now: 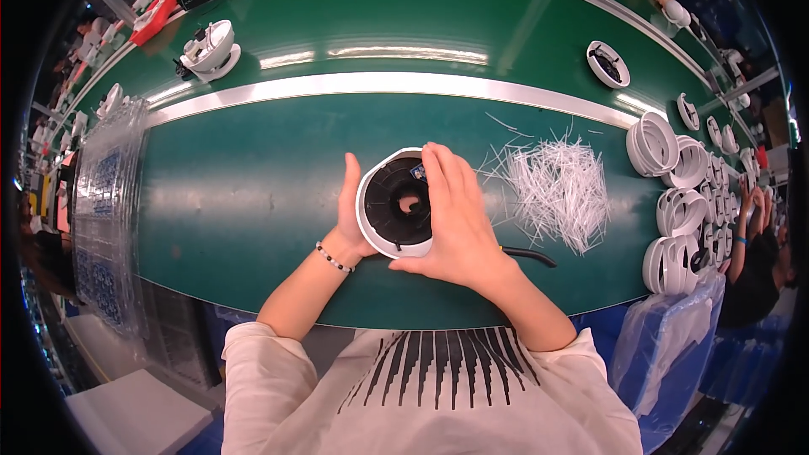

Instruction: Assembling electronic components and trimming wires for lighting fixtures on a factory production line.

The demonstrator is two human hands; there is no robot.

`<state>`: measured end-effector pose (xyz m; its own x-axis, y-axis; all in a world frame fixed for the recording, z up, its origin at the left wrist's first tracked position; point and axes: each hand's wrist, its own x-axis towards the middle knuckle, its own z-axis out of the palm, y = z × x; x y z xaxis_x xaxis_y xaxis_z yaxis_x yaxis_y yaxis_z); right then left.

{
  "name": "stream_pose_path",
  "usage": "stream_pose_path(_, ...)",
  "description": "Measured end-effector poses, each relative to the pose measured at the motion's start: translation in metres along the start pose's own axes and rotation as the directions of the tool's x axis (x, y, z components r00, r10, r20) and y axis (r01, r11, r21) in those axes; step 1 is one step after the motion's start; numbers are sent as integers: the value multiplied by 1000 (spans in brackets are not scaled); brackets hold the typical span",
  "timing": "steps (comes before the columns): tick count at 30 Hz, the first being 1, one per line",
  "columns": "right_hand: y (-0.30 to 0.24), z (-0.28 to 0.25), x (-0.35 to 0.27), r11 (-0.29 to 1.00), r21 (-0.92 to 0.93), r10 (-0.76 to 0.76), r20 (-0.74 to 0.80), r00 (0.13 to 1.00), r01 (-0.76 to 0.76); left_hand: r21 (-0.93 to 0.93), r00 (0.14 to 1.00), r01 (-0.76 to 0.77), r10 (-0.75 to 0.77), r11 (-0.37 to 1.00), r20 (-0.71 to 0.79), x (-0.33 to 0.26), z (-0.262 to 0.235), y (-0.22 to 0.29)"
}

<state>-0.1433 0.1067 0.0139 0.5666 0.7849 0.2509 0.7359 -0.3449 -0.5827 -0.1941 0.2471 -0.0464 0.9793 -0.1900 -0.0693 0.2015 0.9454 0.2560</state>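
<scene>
Head view: both hands hold a round white housing [394,202] with a black inner ring, near the middle of the green bench [244,194], a little toward its near edge. The left hand [350,211] cups the housing's left rim, thumb up along the side. The right hand [455,215] lies over its right half, fingers curled across the top rim and closed on it. A beaded bracelet [334,258] sits on the left wrist.

Just right of the right hand lies a loose heap of thin white strips [556,190], some strays reaching toward the fingers. A black cable [531,256] runs along the bench from behind the right wrist, just near of the heap. Farther right, stacks of white rings [674,194] crowd the bench's right end, with clear bags [666,337] hanging below them. Another person's arm [746,236] shows beyond the rings, at the right edge.

Left of the housing the green surface lies bare as far as a stack of clear trays [105,211] at the left end. A pale metal rail [379,84] bounds the bench on the far side. Beyond it runs a 2nd green belt [404,17], carrying 1 white dome part [209,49] at far left and 1 white ring [608,63] at far right. The near edge of the bench lies just below the wrists.
</scene>
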Motion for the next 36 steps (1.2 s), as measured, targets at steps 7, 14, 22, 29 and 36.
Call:
stream_pose_path(7, 15, 1, -4, 996, 88, -1, 5, 1000, 1, 205, 996, -40, 56, 978, -72, -2, -12, -5)
stream_pose_path(14, 20, 19, -37, 987, 154, 96, -301, 949, -51, 297, 971, -108, 165, 949, -171, 7, 20, -27)
stream_pose_path(22, 35, -27, -71, 984, 173, 124, -483, 867, -44, 446, 884, -240, 384, 862, -267, 134, 20, 28)
stream_pose_path(29, 48, -12, -153, 947, 190, 321, -520, 791, -260, 471, 887, -333, 441, 817, -138, 236, -29, 110)
stream_pose_path(36, 62, 13, -195, 967, 169, 253, -676, 692, -188, 955, 495, -216, 866, 202, -71, 235, -82, 101)
